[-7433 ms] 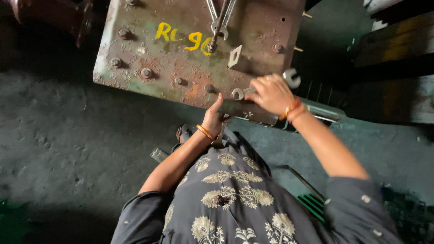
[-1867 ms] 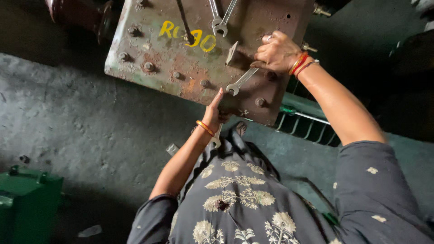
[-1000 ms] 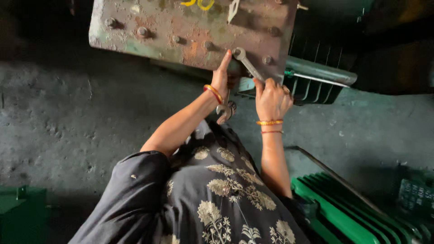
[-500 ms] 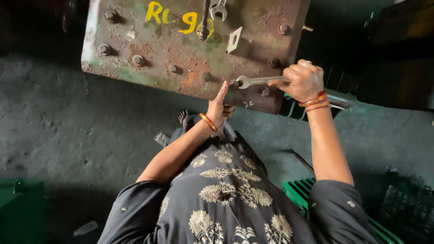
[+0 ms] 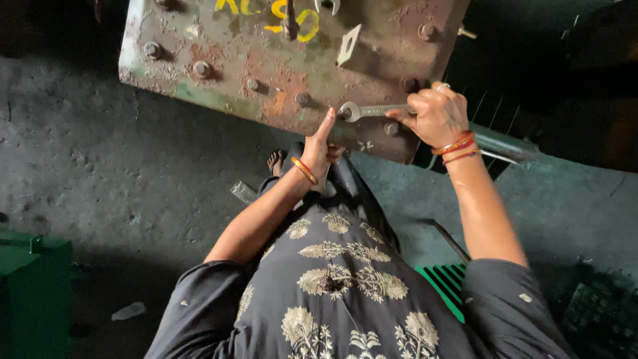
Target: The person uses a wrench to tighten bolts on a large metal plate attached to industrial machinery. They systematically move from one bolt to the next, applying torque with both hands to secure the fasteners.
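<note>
Head view, looking down. My right hand has a clenched grip on the shaft of a silver spanner. The spanner lies roughly level, and its ring end sits over a bolt near the lower edge of the rusty metal plate. My left hand holds nothing: index finger stretched up, tip touching the plate edge just beside the spanner's ring end, other fingers curled. Can't tell whether that finger presses the bolt itself.

The plate is tilted, with patches of green paint, yellow painted marks near its top and a small pale tag above the spanner. More bolts along it: two at the left, one near the right corner.

Orange bangle on the left wrist, red and orange bangles on the right. Grey concrete floor below. Green box at far left, green grille beside my right arm.
</note>
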